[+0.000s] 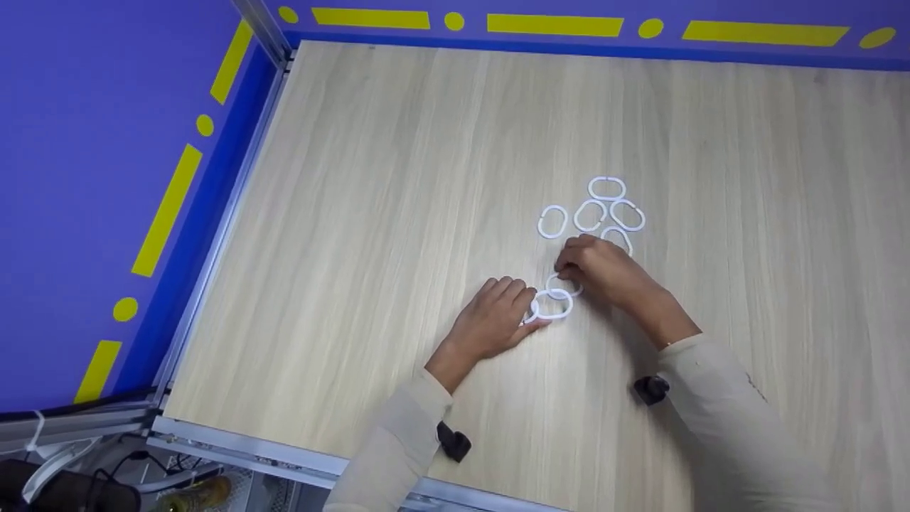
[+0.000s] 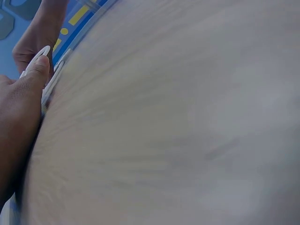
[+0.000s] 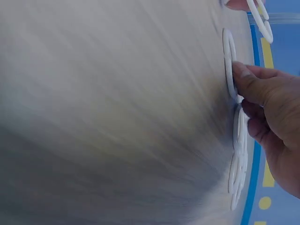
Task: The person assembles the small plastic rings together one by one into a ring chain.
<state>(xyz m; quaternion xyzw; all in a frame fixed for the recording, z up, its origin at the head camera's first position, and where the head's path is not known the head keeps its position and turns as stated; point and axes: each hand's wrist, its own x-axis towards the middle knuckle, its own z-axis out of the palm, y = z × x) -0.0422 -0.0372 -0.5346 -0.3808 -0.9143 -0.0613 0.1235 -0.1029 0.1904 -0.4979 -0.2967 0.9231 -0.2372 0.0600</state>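
Blue-violet panels [image 1: 206, 43] with yellow bars and dots wall off the far and left sides of a pale wood-grain table [image 1: 398, 178], which we look down on from the person's head.

Near the middle, the left hand [image 1: 490, 316] grips linked rings [image 1: 570, 304]: one white oval stands clear, and part of another threads through it beside the fingers. The right hand [image 1: 604, 267] narrows to what looks to us like a pinch, thumb and fingertips at the edge of a fainter ring [image 1: 548, 284] just beyond the linked pair.

As we judge it, the joining is partly done: at least two rings appear interlocked. Beyond the hands, five rings are left loose: four in a cluster [image 1: 606, 199], close together, and a lone ring [image 1: 566, 219] to their left.

Some things we cannot make out. The left fingers cover much of what they hold, so more links may be hidden there. The fainter ring is blurred and overlaps its neighbour in the head view; we cannot tell if the two are joined. The right hand partly hides the nearest ring of the cluster. Both wrist views show mostly blurred tabletop, with the rings edge-on.
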